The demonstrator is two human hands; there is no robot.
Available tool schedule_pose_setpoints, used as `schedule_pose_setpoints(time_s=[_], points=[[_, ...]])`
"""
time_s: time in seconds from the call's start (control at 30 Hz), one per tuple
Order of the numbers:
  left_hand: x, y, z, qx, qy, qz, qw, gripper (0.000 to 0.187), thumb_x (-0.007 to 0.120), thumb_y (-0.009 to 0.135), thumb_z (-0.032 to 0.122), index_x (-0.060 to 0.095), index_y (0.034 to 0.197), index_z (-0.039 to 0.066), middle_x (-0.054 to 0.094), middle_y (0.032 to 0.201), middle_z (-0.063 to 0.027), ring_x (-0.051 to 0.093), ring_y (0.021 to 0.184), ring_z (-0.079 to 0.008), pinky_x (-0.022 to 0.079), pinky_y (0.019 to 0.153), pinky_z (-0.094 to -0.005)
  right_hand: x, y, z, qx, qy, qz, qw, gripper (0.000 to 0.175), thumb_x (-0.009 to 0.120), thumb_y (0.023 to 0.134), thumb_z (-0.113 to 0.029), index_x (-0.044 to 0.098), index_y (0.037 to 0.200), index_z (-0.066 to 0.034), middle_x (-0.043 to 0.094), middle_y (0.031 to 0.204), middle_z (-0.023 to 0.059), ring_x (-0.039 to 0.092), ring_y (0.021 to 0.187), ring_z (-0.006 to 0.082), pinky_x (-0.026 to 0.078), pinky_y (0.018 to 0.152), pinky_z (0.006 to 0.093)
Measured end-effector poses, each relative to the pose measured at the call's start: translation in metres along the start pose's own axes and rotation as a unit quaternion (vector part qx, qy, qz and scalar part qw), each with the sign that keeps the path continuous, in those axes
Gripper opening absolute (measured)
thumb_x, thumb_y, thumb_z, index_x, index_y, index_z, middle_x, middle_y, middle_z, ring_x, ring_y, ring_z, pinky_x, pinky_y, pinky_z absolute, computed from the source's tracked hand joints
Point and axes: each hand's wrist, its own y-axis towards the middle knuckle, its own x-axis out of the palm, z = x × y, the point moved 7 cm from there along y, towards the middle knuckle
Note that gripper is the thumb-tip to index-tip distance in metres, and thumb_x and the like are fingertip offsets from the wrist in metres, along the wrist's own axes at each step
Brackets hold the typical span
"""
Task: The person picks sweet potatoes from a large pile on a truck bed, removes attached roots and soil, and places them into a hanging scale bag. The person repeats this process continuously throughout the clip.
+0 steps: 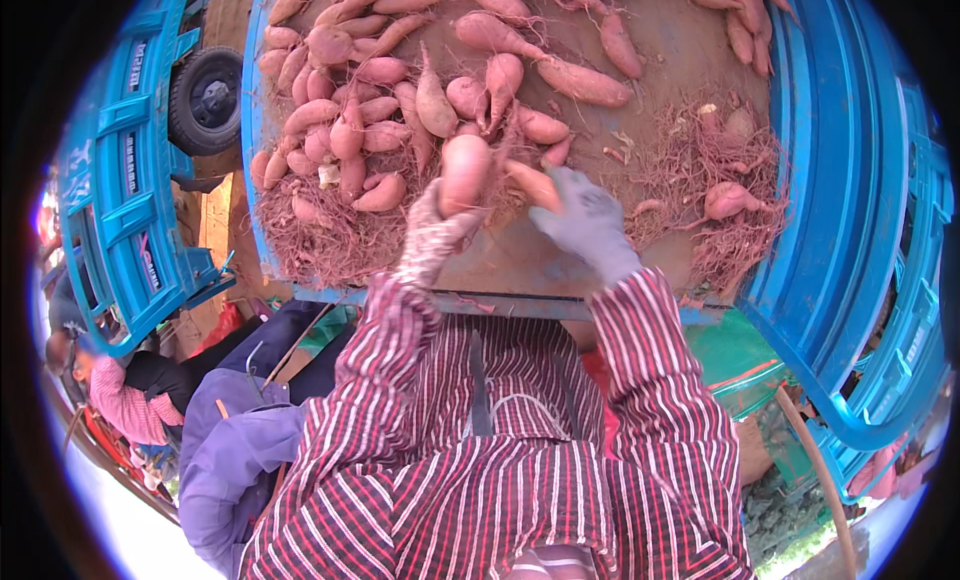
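Note:
My left hand (431, 231), in a mottled glove and slightly blurred, grips the lower end of a large pink sweet potato (463, 167). To the right, my right hand (585, 218) wears a grey glove and is closed around the near end of a smaller, orange-pink sweet potato (531, 182). Thin roots hang between the two tubers. Both hands are above the near edge of a dirt-covered truck bed (517, 261). Just beyond them lies a heap of sweet potatoes (386, 136), some with stringy roots attached.
Tangled roots pile up at left (330, 242) and right (724, 242). A blue side panel (817, 205) bounds the bed on the right. Left of the bed are another blue vehicle panel (135, 152) and a tyre (206, 100). A person in purple (225, 445) is close at my left.

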Motion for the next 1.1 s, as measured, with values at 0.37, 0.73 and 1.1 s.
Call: schedule_pose_setpoints(time_s=[0.37, 0.73, 1.1], points=[[0.025, -0.016, 0.033, -0.024, -0.447, -0.140, 0.883, 0.098, 0.080, 0.074, 0.042, 0.032, 0.149, 0.002, 0.057, 0.131, -0.0160, 0.061, 0.112, -0.0340, 0.052, 0.097, -0.0462, 0.030, -0.041, 0.013, 0.170, 0.754, -0.035, 0.634, 0.045, 0.058, 0.097, -0.037, 0.054, 0.125, -0.0021, 0.064, 0.105, 0.0079, 0.059, 0.081, 0.0138, 0.051, 0.073, 0.0317], [0.090, -0.018, -0.014, -0.117, -0.525, -0.135, 0.832, 0.079, 0.078, 0.081, 0.046, 0.044, 0.140, 0.005, 0.058, 0.129, -0.0106, 0.058, 0.117, -0.0286, 0.048, 0.102, -0.0460, 0.028, -0.037, 0.004, -0.025, 0.248, 0.171, 0.953, 0.042, 0.056, 0.100, -0.026, 0.058, 0.129, 0.0037, 0.059, 0.132, 0.0238, 0.055, 0.126, 0.0377, 0.043, 0.106, 0.0415], [0.095, -0.024, 0.025, 0.064, -0.345, -0.005, 0.937, 0.065, 0.074, 0.087, 0.035, 0.047, 0.136, 0.003, 0.059, 0.120, -0.0078, 0.059, 0.109, -0.0229, 0.049, 0.096, -0.0421, 0.058, -0.119, 0.003, 0.260, 0.634, 0.003, 0.728, 0.047, 0.058, 0.098, -0.021, 0.048, 0.137, 0.0033, 0.060, 0.114, 0.0098, 0.059, 0.102, 0.0152, 0.051, 0.089, 0.0305]])
